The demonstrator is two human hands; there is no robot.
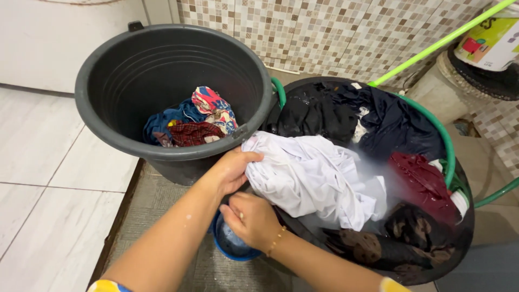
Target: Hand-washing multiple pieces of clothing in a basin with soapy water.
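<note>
Gripping crumpled white cloth point(313, 178) w/ left hand point(230, 170) fingers, right hand point(251, 219) fingers curled over round blue scoop point(232, 246)

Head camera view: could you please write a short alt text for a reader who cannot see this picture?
A person's left hand grips a wet white cloth at the rim of a dark basin full of soaking clothes, while the right hand rests on a small blue bowl below. Beside it stands a grey bucket holding a few colourful clothes, on a tiled floor.

Bucket point(108, 103) left of basin point(459, 227), garment point(313, 178) in basin
</note>
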